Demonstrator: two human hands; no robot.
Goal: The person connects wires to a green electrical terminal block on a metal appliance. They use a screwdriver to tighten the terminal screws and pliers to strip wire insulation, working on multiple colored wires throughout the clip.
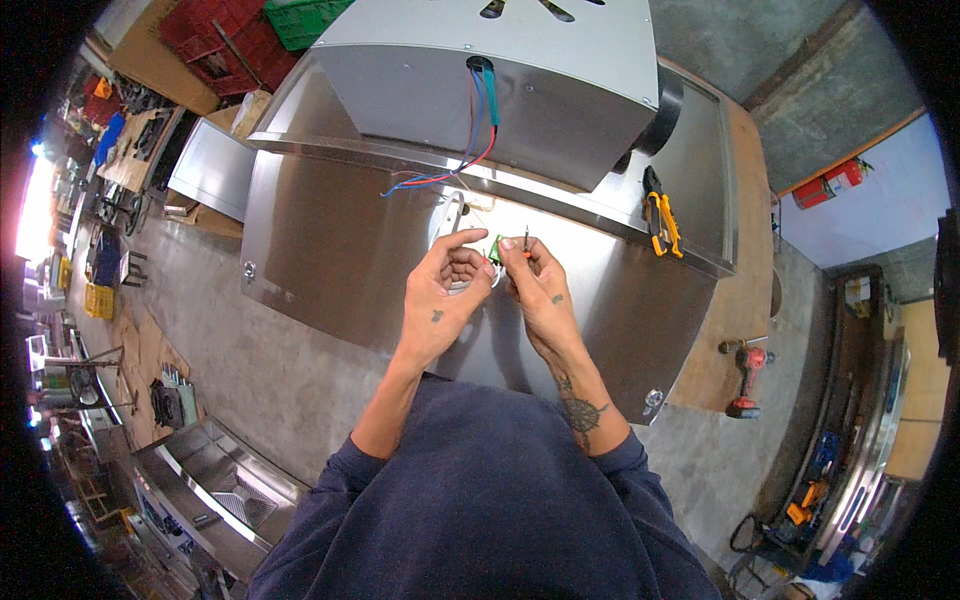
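Note:
Above the shiny metal panel, my two hands come together around a small green terminal connector [495, 249]. My right hand [540, 295] pinches it between thumb and forefinger. A thin dark-tipped piece with orange [527, 243], perhaps a small screwdriver, sticks out from the same hand's fingers. My left hand [440, 305] is closed, its thumb and fingertips on thin wires beside the connector. A white cable [449, 218] loops up behind that hand. Beyond, blue and red wires [470, 165] hang from a hole in a metal box, apart from my hands.
The large metal box [480, 110] stands at the far side of the stainless surface [330, 240]. Yellow-handled pliers [660, 220] lie to the right. A red cordless drill [747, 382] sits further right. A stainless unit with a basin [230, 480] stands lower left; crates [205, 45] are at the upper left.

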